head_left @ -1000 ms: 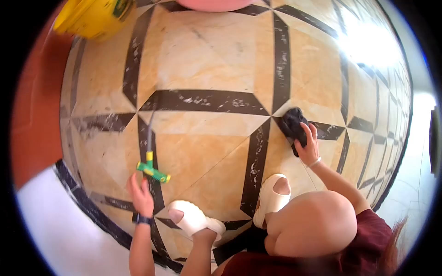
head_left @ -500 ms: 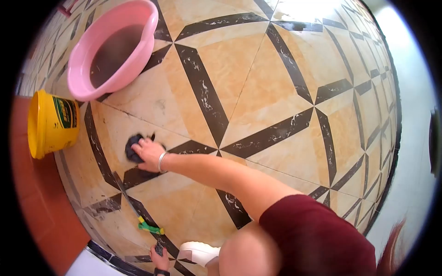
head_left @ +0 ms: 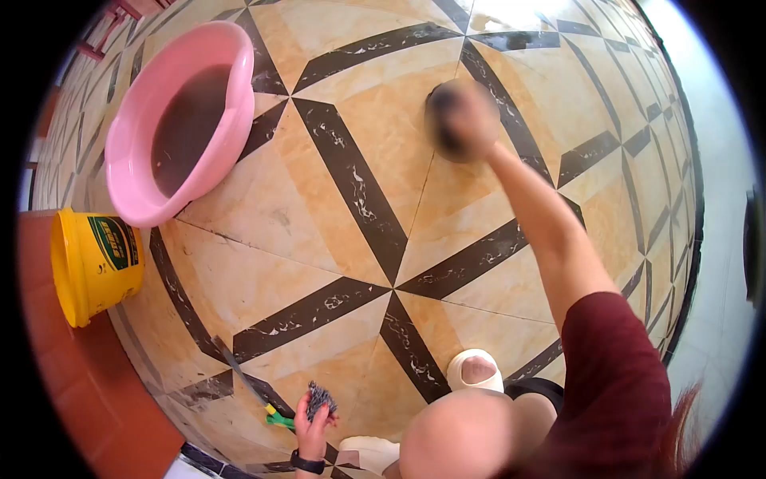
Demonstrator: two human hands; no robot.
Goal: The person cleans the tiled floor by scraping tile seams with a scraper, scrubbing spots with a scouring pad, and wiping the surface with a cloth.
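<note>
Blurred by motion, my right hand (head_left: 476, 120) is closed on a dark cloth (head_left: 447, 120) against the tiled floor (head_left: 359, 80), with the arm stretched far forward. Near the bottom, my left hand (head_left: 313, 423) has its fingers around a grey, crinkled scrubbing pad (head_left: 321, 399). Just left of that hand lies a scraper with a green and yellow handle (head_left: 278, 418); its long thin shaft points up and left. Part of the handle is hidden behind my left hand.
A pink basin (head_left: 120, 172) holding dark water stands at the upper left. Below it a yellow bucket (head_left: 100, 267) is beside reddish-brown tiles (head_left: 104, 383). My white slippers (head_left: 471, 359) are at the bottom. Light reflects off the floor at the top.
My right hand has swept the dark cloth from near the bucket toward the upper right. My left hand has risen with the grey pad. The view has shifted since the first frame, showing the whole basin.
</note>
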